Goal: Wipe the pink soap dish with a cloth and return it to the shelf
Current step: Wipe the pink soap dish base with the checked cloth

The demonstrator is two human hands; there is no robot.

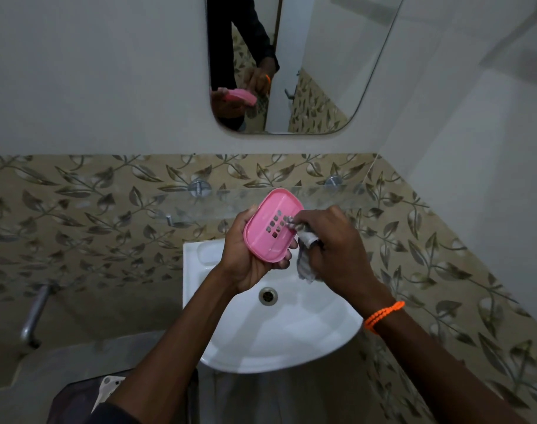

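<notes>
My left hand holds the pink soap dish from below, tilted up toward me above the basin. The dish is oval with several square drain holes in its middle. My right hand grips a grey striped cloth and presses a wrapped fingertip onto the holes on the dish's right side. The rest of the cloth hangs down below my right hand. Just behind the dish runs the clear glass shelf, fixed to the tiled wall on metal brackets.
A white wash basin with a metal drain lies under my hands. A mirror on the wall above reflects the dish and hands. A metal tap sticks out at the left. Leaf-patterned tiles cover the walls.
</notes>
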